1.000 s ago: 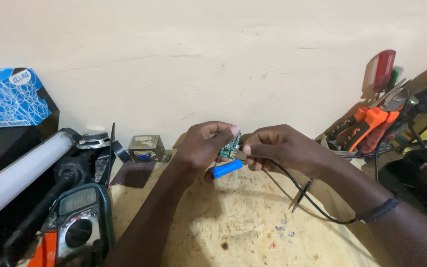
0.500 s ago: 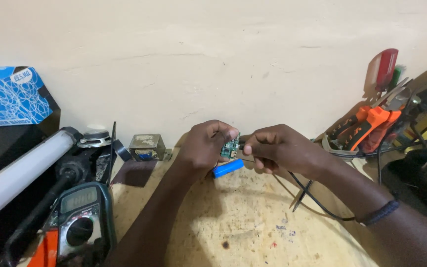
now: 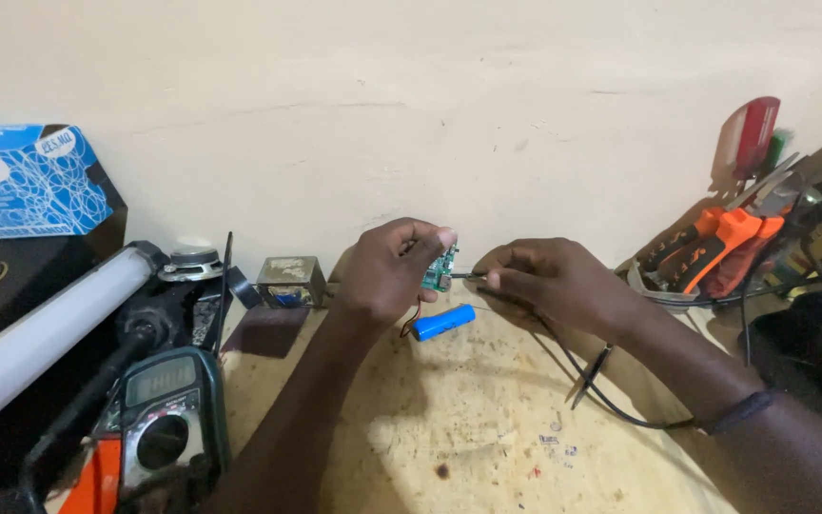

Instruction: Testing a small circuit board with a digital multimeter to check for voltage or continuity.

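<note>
1. A pale, scuffed wooden tabletop (image 3: pixel 487 428) fills the lower centre of the frame, set against a plain cream wall.
2. At the far left lie a long white tube lamp (image 3: pixel 49 324) and, above it in the upper left, a blue patterned cardboard box (image 3: pixel 26 181).
3. In the lower left sits a dark green digital multimeter with a round dial (image 3: pixel 164 424).
4. At the right edge, orange-handled pliers (image 3: pixel 715 243) rest among other tools.
5. The left hand (image 3: pixel 394 271), at centre, is closed around a small green circuit board (image 3: pixel 438 269), pinched upright between thumb and fingertips, lifted above the tabletop.
6. The right hand (image 3: pixel 554 281), just right of centre, is closed in a narrow grip on a thin black probe with a trailing black cable (image 3: pixel 611 400); its tip meets the board's edge.
7. A small blue cylindrical battery cell (image 3: pixel 443 322) lies just below the board, joined to it by fine wires.
8. Risk, as a judgement: the probe tip could slip and bridge neighbouring contacts, since the board is held only by fingertips; tugging the board could strain the fine wires to the cell.
</note>
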